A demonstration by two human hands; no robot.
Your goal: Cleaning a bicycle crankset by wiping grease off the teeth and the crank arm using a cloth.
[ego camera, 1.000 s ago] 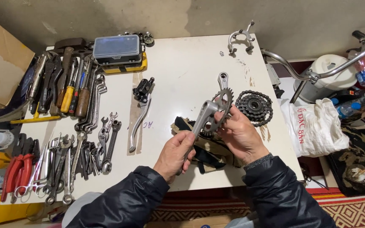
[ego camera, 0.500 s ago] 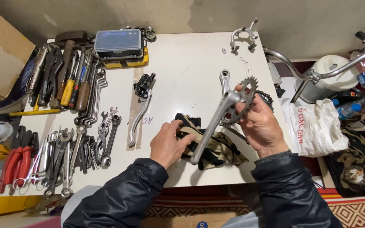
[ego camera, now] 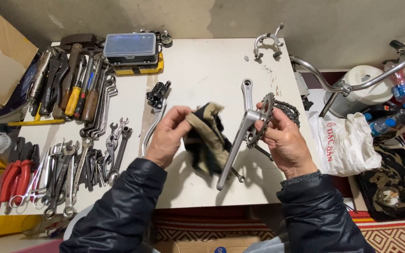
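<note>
A dark and tan rag [ego camera: 207,138] is pinched in the left hand [ego camera: 167,138], its grip pressed together on the cloth's upper fold. The right hand [ego camera: 284,143] is closed on the toothed chainring of a silver crank arm [ego camera: 240,140], held tilted above the white bench [ego camera: 202,70]. Bare bench is left behind the hands; wrenches [ego camera: 71,159] are crowded along the left edge. Part of the chainring is hidden by the fingers.

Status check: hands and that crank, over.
Left hand grips dark rag, lifted off table. Right hand holds crank arm with chainring, tilted. Rag beside crank; contact unclear. Nothing between them.
</note>
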